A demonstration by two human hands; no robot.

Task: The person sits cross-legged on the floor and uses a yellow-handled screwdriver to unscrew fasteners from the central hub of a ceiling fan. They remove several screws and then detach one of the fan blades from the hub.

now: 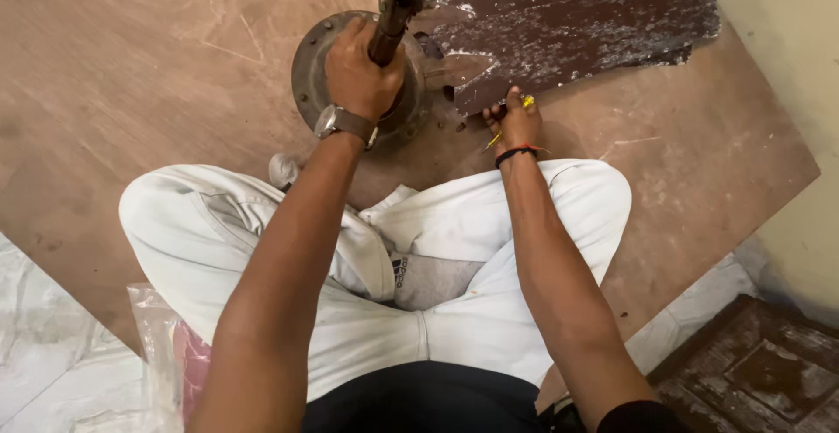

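A round, grimy ceiling-fan motor (315,75) lies on a brown wooden board (157,92) in front of my crossed legs. Its dark rod (398,5) rises toward the camera, and my left hand (360,70), with a wristwatch, is shut around that rod. A dark brown, paint-flecked fan blade (577,27) stretches right from the motor. My right hand (516,120), wearing a black and orange wristband, grips a yellow-handled screwdriver (527,102) at the blade's near edge, close to the motor.
A clear plastic bag (162,350) lies by my left knee. A pale wall (786,66) borders the board on the right. A dark patterned tile (760,372) sits at the bottom right, with light marble floor (52,372) at the bottom left.
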